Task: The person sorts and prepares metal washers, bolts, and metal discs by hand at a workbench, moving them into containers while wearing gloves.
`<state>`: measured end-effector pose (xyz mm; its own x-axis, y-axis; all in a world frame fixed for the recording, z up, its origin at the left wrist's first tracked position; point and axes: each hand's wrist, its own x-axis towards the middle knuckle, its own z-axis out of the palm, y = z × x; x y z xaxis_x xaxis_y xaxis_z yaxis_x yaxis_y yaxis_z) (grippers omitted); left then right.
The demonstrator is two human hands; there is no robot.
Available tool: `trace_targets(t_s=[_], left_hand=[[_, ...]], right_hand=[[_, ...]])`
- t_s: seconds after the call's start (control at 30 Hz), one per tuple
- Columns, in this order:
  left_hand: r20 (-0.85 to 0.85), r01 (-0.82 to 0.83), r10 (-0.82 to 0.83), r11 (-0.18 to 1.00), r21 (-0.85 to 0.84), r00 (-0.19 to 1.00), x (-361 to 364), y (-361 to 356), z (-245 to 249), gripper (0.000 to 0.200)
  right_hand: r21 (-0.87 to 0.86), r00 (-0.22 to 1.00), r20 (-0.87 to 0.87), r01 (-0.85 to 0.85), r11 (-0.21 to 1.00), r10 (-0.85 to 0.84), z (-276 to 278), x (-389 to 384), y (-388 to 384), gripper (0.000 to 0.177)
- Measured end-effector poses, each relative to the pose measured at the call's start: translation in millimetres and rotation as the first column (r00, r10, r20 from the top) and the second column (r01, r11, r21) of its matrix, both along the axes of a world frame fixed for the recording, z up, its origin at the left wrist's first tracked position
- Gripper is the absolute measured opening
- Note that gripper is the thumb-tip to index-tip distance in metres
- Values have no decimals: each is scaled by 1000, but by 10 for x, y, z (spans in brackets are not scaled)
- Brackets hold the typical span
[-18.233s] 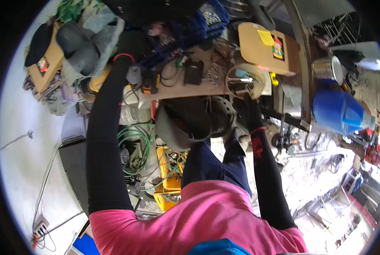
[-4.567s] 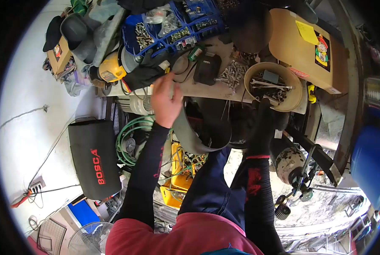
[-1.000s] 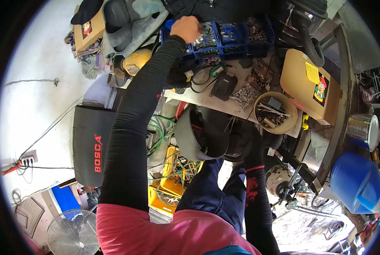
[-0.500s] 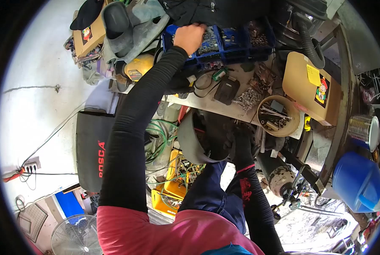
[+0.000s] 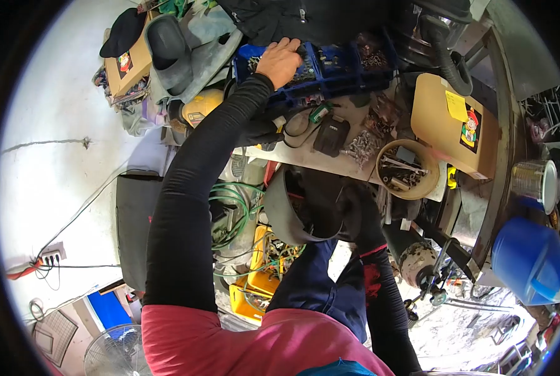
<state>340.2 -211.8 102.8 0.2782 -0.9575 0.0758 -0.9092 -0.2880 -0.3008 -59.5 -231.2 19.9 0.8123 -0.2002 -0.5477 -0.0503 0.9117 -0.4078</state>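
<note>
My left hand [image 5: 280, 63] is bare and lies over the left part of a blue compartment tray [image 5: 330, 80] of small hardware. Its fingers are stretched out and slightly apart over the compartments, with nothing visible held. My right hand [image 5: 363, 216], in a dark glove, is closed on the right side of a grey, tub-like curved part [image 5: 285, 210]. That part rests near my thighs at the bench edge, its dark hollow facing up. The gloved fingers are hard to make out against the dark interior.
On the bench [image 5: 286, 153] lie a black battery-like block [image 5: 332, 135], loose bolts [image 5: 363, 146] and a round container [image 5: 385, 188] of metal pieces. A cardboard box [image 5: 437, 119] stands right. Below are yellow cases [image 5: 245, 301], green hose [image 5: 230, 235] and a cylinder [image 5: 416, 262].
My left hand has shifted slightly over the tray, and its fingers now show more spread. My right hand still grips the grey part. The whole view has moved a little.
</note>
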Motion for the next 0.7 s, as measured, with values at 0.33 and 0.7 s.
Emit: trace_targets(t_s=[0.33,0.7], left_hand=[[-88,-144,138,987,-72,987,-154,-85,-212,12],[-778,-830,-547,555,-62,-308,-1564,602,619,21]], right_hand=[[-338,993,113,1,941,39,265,-34,-211,43],[-883,980,30,119,-454,199,854,66,-518,48]])
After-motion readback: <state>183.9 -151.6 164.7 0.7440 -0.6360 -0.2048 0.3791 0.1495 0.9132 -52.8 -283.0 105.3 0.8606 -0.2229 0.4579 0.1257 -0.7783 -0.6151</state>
